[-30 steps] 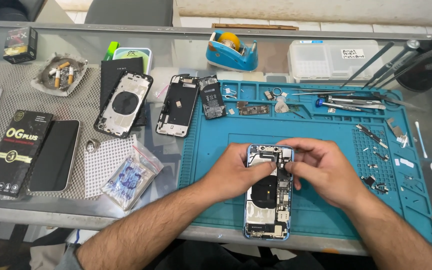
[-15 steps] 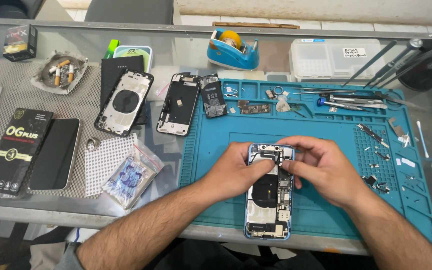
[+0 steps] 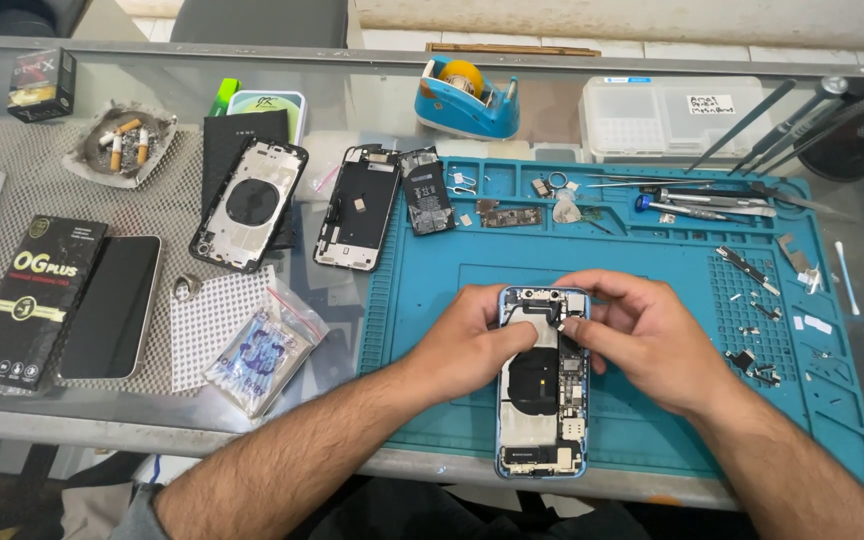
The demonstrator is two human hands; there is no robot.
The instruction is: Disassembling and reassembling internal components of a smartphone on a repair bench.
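Since the earlier frames almost nothing had moved: both hands stayed over the upper end of the opened phone [image 3: 542,395], only the right fingertips had shifted slightly. The phone, a blue-rimmed shell with its insides exposed, lay lengthwise on the teal repair mat [image 3: 652,290], near the mat's front edge on the glass counter [image 3: 352,110]. The left hand [image 3: 467,345] was curled against the phone's upper left side, thumb resting on the inner plate, steadying it. The right hand [image 3: 647,340] was bent over the upper right corner, thumb and forefinger pinched together on a small part there; the part itself was too small to tell.

Left of the mat lay 2 more phone shells [image 3: 252,205], [image 3: 357,210], and a loose battery [image 3: 425,190] sat at the mat's upper left corner. A small plastic bag [image 3: 262,350] lay near the left forearm. A blue tape dispenser [image 3: 467,95] stood behind the mat, and tweezers and screwdrivers [image 3: 712,200] rested along its upper right part.
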